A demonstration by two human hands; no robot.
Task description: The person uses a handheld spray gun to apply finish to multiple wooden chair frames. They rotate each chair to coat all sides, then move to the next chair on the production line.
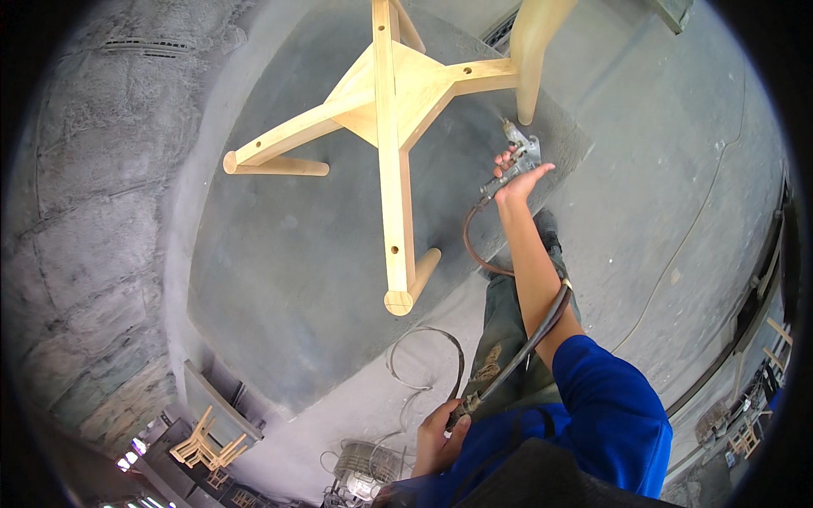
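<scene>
My right hand (pixel 518 181) grips a metal spray gun (pixel 523 152), its nozzle tilted up and left toward the wood; the thumb sticks out to the side. A brown hose (pixel 467 235) curves down from the gun's handle. Close to my body, my left hand (pixel 438 438) is closed around a dark hose (pixel 527 347) near its metal coupling. Beyond and left of the gun is a pale wooden chair frame (pixel 394 182) with crossing bars, a square centre plate and round legs. One thicker curved leg (pixel 529 63) rises just past the nozzle.
Under the frame lies a large dark grey panel (pixel 296 279). A crumpled grey wall covering (pixel 110 186) is at the left. Looped thin hoses (pixel 415 334) and a round caged machine (pixel 368 466) sit near me. Wooden chairs (pixel 203 444) stand lower left; a thin cord (pixel 677 267) crosses the right floor.
</scene>
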